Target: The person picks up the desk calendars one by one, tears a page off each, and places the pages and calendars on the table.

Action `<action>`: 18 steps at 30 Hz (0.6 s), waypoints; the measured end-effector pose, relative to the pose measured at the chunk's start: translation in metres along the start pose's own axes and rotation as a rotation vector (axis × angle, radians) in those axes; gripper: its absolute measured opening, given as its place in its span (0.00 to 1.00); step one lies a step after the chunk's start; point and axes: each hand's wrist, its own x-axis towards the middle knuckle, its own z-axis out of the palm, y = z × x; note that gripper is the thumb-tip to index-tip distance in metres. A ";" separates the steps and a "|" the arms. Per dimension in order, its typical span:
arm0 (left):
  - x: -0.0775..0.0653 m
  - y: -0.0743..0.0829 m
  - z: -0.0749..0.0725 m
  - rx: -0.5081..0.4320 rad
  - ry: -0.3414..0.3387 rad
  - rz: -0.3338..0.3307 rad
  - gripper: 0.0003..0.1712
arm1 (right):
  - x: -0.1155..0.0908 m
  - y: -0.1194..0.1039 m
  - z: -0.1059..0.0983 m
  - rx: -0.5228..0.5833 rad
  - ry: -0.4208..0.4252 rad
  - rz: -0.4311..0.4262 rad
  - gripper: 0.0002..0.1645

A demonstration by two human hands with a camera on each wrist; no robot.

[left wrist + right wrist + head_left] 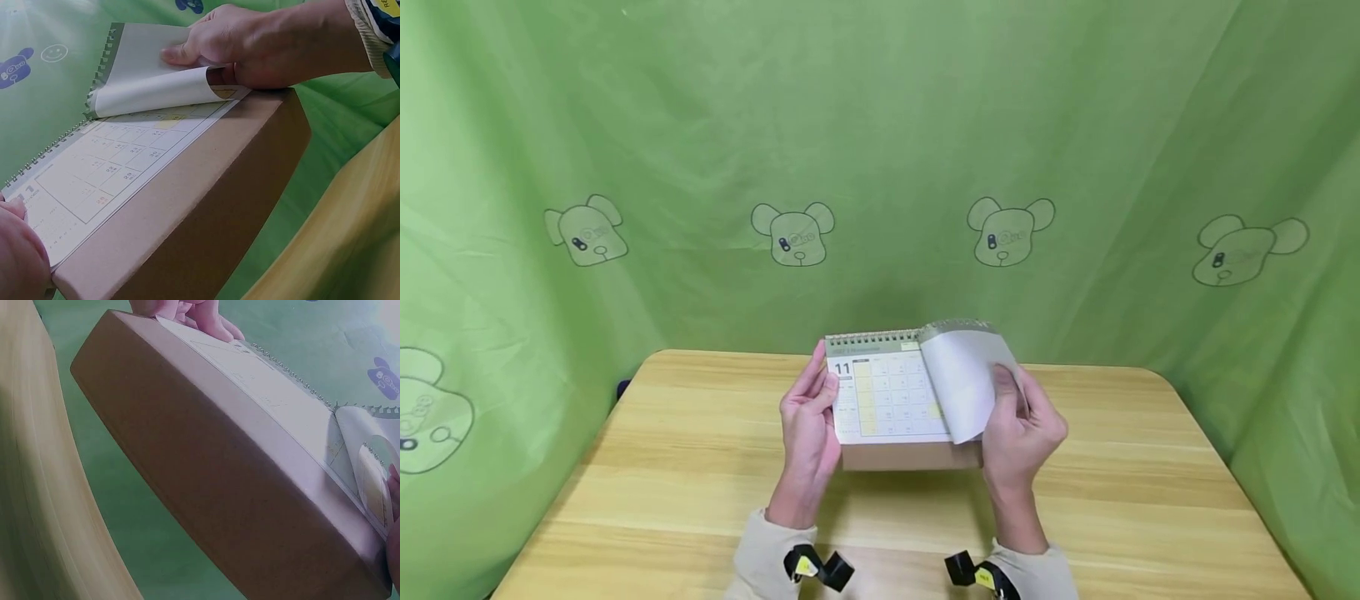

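A spiral-bound desk calendar [887, 392] on a brown cardboard stand [910, 456] is held up over the table, its page marked 11 showing. My left hand [808, 408] grips its left edge, thumb on the front. At the right side, my right hand [1021, 425] pinches a lifted page [958, 383] between thumb and fingers. That page curls over, its pale back showing. In the left wrist view, the page's notched top edge [103, 69] slants away from the coil [47, 150]. The coil behind the lifted page is hidden.
A light wooden table [685, 475] lies beneath the hands. Green curtain [880, 125] with printed bear heads hangs behind and at both sides. Each wrist wears a strap with a small black camera [837, 572].
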 end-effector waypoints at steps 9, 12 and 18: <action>0.003 -0.001 -0.002 0.010 -0.001 -0.001 0.28 | 0.000 0.003 -0.001 0.014 0.036 0.058 0.06; 0.005 -0.002 -0.004 0.006 -0.004 0.002 0.28 | 0.000 0.004 -0.002 0.047 0.062 0.140 0.08; 0.007 -0.001 -0.005 0.004 0.002 0.003 0.28 | 0.002 0.007 -0.003 0.186 0.116 0.280 0.12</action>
